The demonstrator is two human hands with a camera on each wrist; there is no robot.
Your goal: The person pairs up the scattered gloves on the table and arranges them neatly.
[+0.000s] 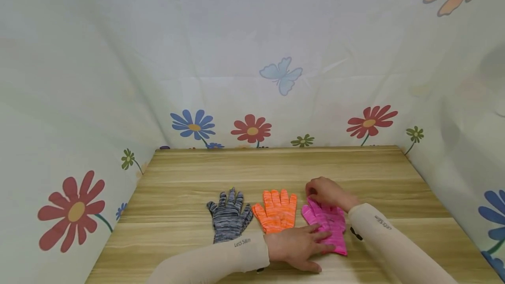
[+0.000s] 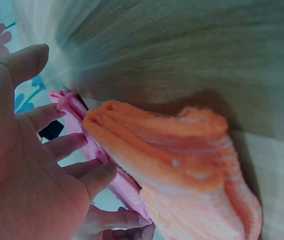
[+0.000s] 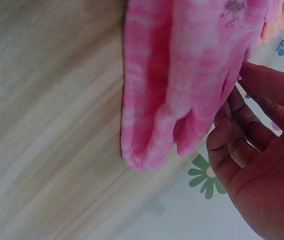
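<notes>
Three knitted gloves lie in a row on the wooden table: a black-and-grey one, an orange one and a pink one. My left hand rests with spread, nearly straight fingers on the lower part of the pink glove, just below the orange glove's lower end. At the pink glove's upper end, my right hand pinches one glove finger between thumb and curled fingers. In the right wrist view, the other pink glove fingers lie beside that hand, and the thumb touches the glove's edge.
The wooden table reaches back to a white cloth backdrop printed with flowers and butterflies. The same cloth encloses the left and right sides. The left sleeve crosses in front of the black-and-grey glove's lower end.
</notes>
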